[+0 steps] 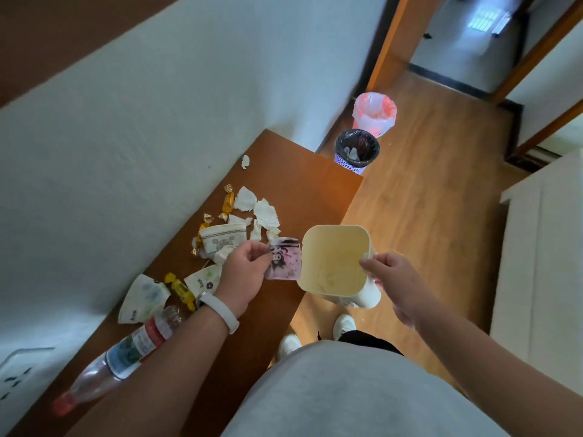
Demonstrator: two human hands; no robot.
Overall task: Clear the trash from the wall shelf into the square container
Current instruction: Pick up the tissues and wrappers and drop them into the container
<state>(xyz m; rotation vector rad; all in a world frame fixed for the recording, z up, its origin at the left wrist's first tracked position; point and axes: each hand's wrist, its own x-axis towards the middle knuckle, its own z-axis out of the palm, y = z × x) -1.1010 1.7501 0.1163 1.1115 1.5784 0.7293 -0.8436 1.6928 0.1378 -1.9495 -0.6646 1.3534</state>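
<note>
left hand [243, 269] grip pinched on pink wrapper [285, 259] at shelf [303, 184] front edge | right hand [391, 279] grip clasps square container [334, 260] rim, just beside | tissues [262, 212], candies [227, 201], bottle [126, 351] litter shelf near wall

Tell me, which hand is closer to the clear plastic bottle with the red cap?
Left. The left hand hovers over the brown shelf just beyond the clear plastic bottle, holding a pink wrapper. The right hand holds the cream square container past the shelf edge.

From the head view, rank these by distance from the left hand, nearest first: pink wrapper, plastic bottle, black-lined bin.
1. pink wrapper, held in the left hand
2. plastic bottle, lying on the shelf by the forearm
3. black-lined bin, on the floor past the shelf's end
</note>
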